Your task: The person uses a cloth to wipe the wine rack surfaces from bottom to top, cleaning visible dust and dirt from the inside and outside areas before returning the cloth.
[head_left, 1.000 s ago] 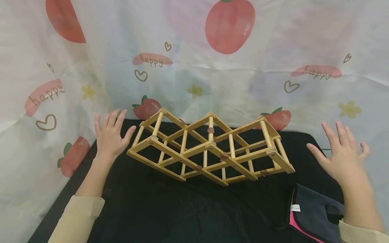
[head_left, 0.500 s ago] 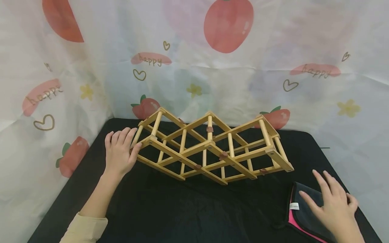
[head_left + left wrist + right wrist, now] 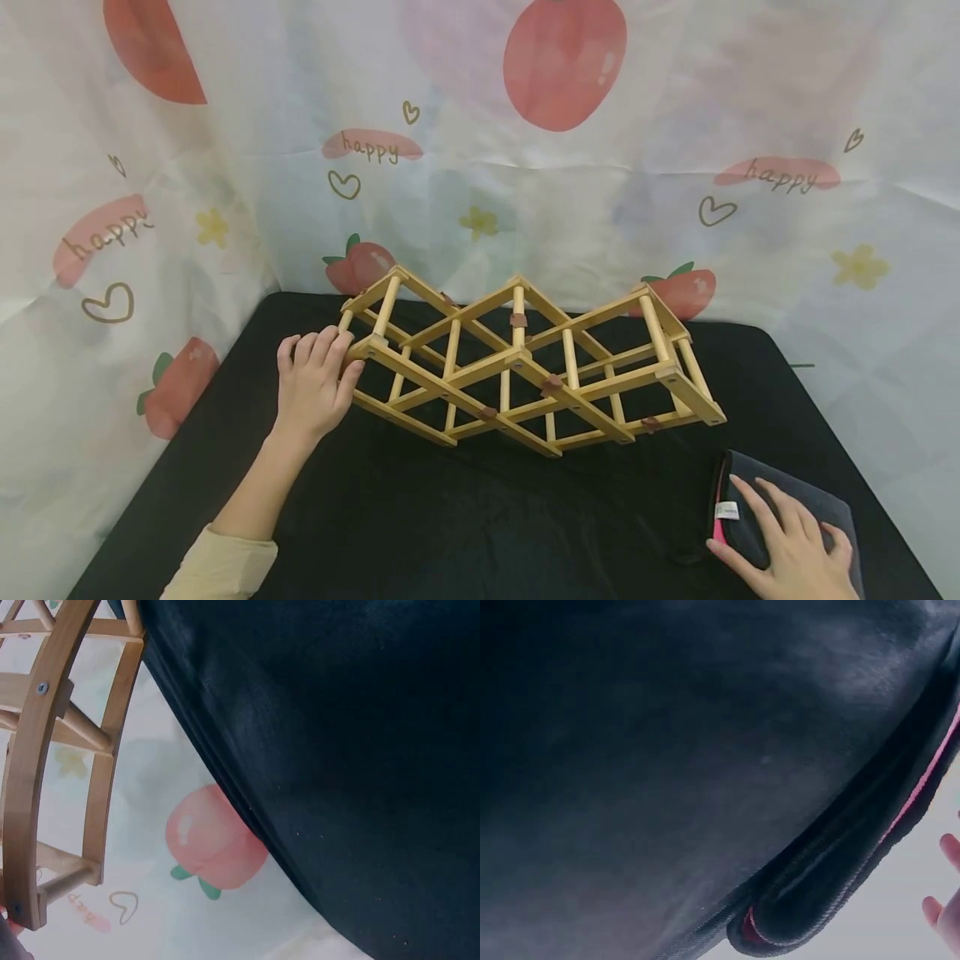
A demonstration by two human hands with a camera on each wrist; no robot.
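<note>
A wooden wine rack, a zigzag lattice of pale slats and dowels, stands on the black-covered table. At its left end, my left hand grips the corner, fingers over the end dowel and thumb on the near side. The left wrist view shows several slats of the rack close up. My right hand rests over a folded dark grey cloth with its fingers spread. Black trim, a pink inner side and a white label show on the cloth. In the right wrist view, fingertips appear beside its folded edge.
The black table cover spreads in front of the rack. Behind and to the left hangs a pale curtain printed with red fruit, hearts and yellow flowers, close to the table's back edge.
My left hand has moved right and down onto the rack's left end and taken hold. My right hand has come down and left onto the folded cloth. The rack stays in place.
</note>
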